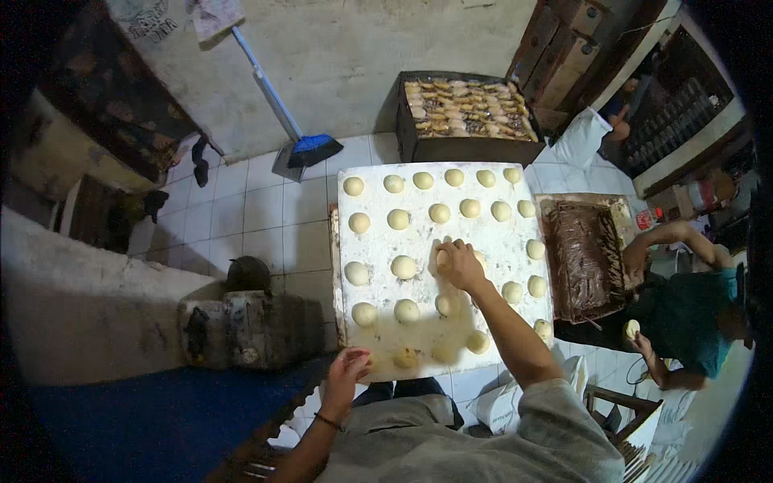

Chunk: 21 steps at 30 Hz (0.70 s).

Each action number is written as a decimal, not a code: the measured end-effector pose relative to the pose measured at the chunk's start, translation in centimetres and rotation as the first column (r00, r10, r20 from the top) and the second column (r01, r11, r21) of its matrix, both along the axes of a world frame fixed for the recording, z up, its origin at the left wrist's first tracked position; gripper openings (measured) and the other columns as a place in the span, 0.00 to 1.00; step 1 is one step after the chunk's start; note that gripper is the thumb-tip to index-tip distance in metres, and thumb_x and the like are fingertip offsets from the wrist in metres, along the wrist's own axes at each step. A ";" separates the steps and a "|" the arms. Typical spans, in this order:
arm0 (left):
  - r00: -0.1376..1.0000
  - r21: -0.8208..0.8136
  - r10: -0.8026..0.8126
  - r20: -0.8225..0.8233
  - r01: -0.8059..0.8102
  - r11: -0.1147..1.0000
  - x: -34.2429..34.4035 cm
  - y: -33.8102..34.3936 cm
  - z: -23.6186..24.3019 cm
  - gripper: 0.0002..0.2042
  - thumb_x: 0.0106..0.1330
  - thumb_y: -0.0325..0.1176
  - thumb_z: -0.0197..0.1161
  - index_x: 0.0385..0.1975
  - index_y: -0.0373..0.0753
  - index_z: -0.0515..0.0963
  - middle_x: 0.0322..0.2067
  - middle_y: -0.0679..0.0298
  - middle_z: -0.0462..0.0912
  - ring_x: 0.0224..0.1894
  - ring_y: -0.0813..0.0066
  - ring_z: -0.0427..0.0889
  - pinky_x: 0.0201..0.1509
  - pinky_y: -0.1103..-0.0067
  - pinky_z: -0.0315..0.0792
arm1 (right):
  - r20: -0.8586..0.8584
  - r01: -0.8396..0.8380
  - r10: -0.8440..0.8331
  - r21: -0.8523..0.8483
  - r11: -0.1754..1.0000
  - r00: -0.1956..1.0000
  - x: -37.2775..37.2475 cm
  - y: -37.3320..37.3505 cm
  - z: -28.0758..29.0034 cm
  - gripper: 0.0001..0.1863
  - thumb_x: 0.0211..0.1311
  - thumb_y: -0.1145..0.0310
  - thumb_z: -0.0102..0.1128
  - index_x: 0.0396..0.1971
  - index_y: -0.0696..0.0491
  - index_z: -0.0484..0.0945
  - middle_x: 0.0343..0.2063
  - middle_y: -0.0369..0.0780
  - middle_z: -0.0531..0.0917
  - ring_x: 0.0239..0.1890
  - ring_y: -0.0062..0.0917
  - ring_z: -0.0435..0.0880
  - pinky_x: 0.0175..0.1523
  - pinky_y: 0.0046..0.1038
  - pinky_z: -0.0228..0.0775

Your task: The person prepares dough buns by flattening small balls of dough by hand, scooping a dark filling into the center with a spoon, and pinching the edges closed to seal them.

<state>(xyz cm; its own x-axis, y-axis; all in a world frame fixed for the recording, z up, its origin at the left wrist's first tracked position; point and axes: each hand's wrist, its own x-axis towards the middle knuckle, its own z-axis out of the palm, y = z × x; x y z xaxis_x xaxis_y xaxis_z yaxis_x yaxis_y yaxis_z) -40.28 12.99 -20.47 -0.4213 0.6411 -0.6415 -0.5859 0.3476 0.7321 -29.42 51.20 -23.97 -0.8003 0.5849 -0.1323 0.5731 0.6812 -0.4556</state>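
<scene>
Right hand (pixel 459 264) fingers curled, pressing a dough ball (pixel 441 259) mid-board, left hand (pixel 348 372) gripping the near edge of the white floured board (pixel 370 241), rows of dough balls around, chocolate tray (pixel 585 256) right, another person crouched beside it, broom (pixel 310 149) by wall

Dough balls (pixel 404 266) crowding floured board (pixel 378 245)

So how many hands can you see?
4. The right hand touches dough on the white board, the left hand at its near edge; a co-worker's two hands are beside the brown tray.
</scene>
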 end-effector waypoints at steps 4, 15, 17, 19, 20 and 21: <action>0.992 -0.094 0.127 0.007 -0.126 0.988 -0.4 0.1 0.3 0.11 0.78 0.36 0.61 0.53 0.38 0.78 0.49 0.65 0.82 0.51 0.75 0.83 0.59 0.73 0.79 | -0.176 0.022 -0.024 -0.011 1.000 0.984 -1.2 -1.4 1.7 0.30 0.62 0.67 0.67 0.65 0.56 0.74 0.61 0.54 0.75 0.66 0.50 0.72 0.67 0.45 0.71; 0.986 -0.151 0.127 0.105 -0.110 0.982 -0.5 5.5 -0.4 0.11 0.79 0.35 0.59 0.55 0.40 0.78 0.50 0.65 0.84 0.53 0.73 0.85 0.56 0.76 0.80 | -0.377 0.036 -0.018 0.040 0.999 0.926 -2.0 1.4 -6.3 0.20 0.72 0.68 0.63 0.61 0.53 0.78 0.62 0.48 0.78 0.68 0.45 0.74 0.73 0.46 0.67; 0.994 -0.134 0.098 0.049 -0.091 0.987 -0.7 6.3 0.5 0.11 0.79 0.35 0.59 0.55 0.40 0.78 0.50 0.65 0.84 0.53 0.73 0.85 0.56 0.76 0.79 | -0.329 0.000 0.027 0.082 0.997 0.944 -2.2 1.6 -6.3 0.21 0.72 0.67 0.63 0.63 0.53 0.77 0.63 0.48 0.77 0.69 0.45 0.73 0.74 0.46 0.65; 0.996 -0.076 0.023 -0.087 -0.030 0.997 -0.8 6.2 0.2 0.10 0.79 0.35 0.59 0.54 0.40 0.78 0.50 0.65 0.84 0.54 0.73 0.85 0.57 0.75 0.79 | -0.327 -0.041 0.062 0.069 0.997 0.943 -1.8 1.6 -5.2 0.23 0.70 0.69 0.64 0.63 0.53 0.76 0.63 0.48 0.76 0.69 0.46 0.72 0.75 0.47 0.62; 0.992 -0.060 0.010 -0.125 -0.018 0.998 -0.8 6.2 0.2 0.10 0.79 0.35 0.59 0.54 0.40 0.78 0.50 0.65 0.84 0.54 0.73 0.85 0.57 0.75 0.79 | -0.345 -0.029 0.051 0.070 0.997 0.937 -1.2 2.4 -3.9 0.24 0.67 0.69 0.64 0.63 0.52 0.76 0.63 0.49 0.76 0.68 0.47 0.72 0.74 0.47 0.62; 0.995 -0.069 0.036 -0.098 -0.042 0.997 -0.8 6.1 0.4 0.10 0.79 0.35 0.59 0.54 0.40 0.78 0.51 0.65 0.84 0.54 0.73 0.85 0.57 0.75 0.79 | -0.363 -0.019 0.042 0.065 0.998 0.931 -0.1 3.2 -2.5 0.25 0.65 0.70 0.65 0.62 0.52 0.76 0.62 0.49 0.76 0.67 0.47 0.72 0.74 0.48 0.61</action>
